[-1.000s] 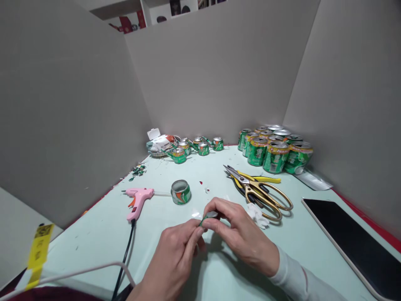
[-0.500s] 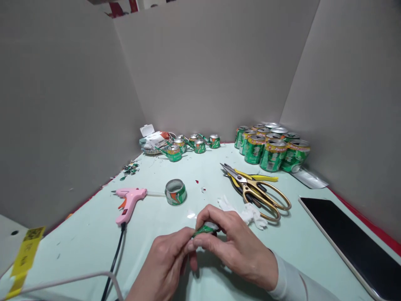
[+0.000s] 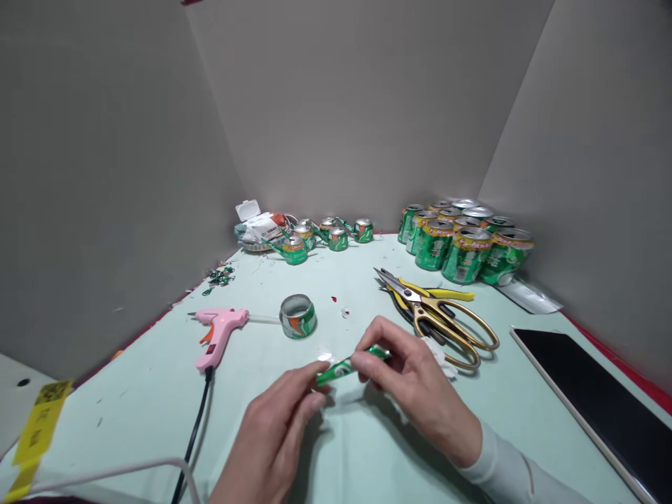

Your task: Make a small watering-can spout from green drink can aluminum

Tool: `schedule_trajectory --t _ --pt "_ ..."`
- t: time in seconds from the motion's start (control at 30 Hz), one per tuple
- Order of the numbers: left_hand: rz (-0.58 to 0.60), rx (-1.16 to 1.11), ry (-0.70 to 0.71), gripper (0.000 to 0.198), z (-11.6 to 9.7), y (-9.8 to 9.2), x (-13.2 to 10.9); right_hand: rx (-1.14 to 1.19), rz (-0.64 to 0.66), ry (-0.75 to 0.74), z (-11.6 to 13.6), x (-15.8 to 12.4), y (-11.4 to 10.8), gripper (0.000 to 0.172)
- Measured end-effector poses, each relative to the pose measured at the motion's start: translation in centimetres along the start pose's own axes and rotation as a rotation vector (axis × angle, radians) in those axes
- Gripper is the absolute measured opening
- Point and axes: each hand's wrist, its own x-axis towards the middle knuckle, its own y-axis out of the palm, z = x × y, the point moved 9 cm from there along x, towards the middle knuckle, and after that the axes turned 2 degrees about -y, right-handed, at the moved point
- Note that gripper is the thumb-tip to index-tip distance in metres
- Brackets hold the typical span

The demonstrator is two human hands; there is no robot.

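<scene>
A narrow folded strip of green can metal [image 3: 342, 369] is held slantwise above the near middle of the table. My right hand [image 3: 407, 381] pinches it toward its right end between thumb and fingers. At the lower left end, my left hand [image 3: 286, 413] has its index finger and thumb around the tip, in a loose hold. A cut ring of a green can [image 3: 297, 317] stands beyond my left hand. Scissors with gold handles [image 3: 446, 318] lie over yellow-handled pliers [image 3: 462, 295] beyond my right hand. A crumpled white tissue or glove [image 3: 439, 355] is partly hidden behind that hand.
On the left lies a pink glue gun [image 3: 221, 332] with a black cord. Several green cans [image 3: 465, 253] stand at the back right, and small pots made from cans [image 3: 295, 250] at the back. A tablet [image 3: 593, 392] lies at right; metal scraps [image 3: 220, 275] lie at left.
My hands have moved apart somewhat, and more of the green strip shows between them. My right hand has risen a little and shifted right. The view has tilted slightly downward.
</scene>
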Motion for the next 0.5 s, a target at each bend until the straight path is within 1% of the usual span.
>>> schedule_trajectory --t 0.07,0.1,0.17,0.23,0.27,0.3,0.33,0.4,0.43,0.47,0.5 --pt "-0.104 0.04 -0.063 0.028 1.0 -1.4 -0.7 0.076 -0.036 0.054 -0.6 0.2 -0.7 0.017" --pt "-0.14 0.066 -0.072 0.027 1.3 -2.0 -1.1 0.105 -0.049 0.07 -0.7 0.3 -1.0 0.018" --pt "-0.18 0.124 -0.051 0.025 1.9 -2.8 -2.0 0.129 -0.066 0.091 -1.0 0.5 -1.2 0.02" --pt "-0.19 0.179 -0.006 0.022 2.6 -3.7 -2.8 0.132 -0.072 0.106 -1.2 0.6 -1.1 0.021" --pt "-0.191 0.204 -0.011 0.023 3.2 -4.3 -3.2 0.13 -0.072 0.11 -1.2 0.6 -1.1 0.021" --pt "-0.234 0.22 -0.014 0.023 3.6 -5.4 -3.6 0.126 -0.071 0.109 -1.2 0.6 -1.0 0.022" --pt "-0.283 0.239 -0.051 0.025 4.1 -6.7 -4.1 0.116 -0.071 0.106 -1.2 0.4 -0.9 0.022" --pt "-0.477 0.23 -0.171 0.03 4.2 -10.0 -5.4 0.077 -0.079 0.095 -1.3 0.0 -0.8 0.025" --pt "-0.626 0.18 -0.231 0.031 3.6 -11.8 -6.4 0.056 -0.093 0.089 -1.5 -0.2 -0.9 0.027" --pt "-0.821 0.084 -0.256 0.03 2.5 -13.4 -7.6 0.04 -0.115 0.082 -1.7 -0.4 -1.1 0.03" --pt "-0.954 -0.045 -0.248 0.029 1.2 -14.1 -8.3 0.04 -0.163 0.077 -2.1 -0.5 -1.4 0.031"
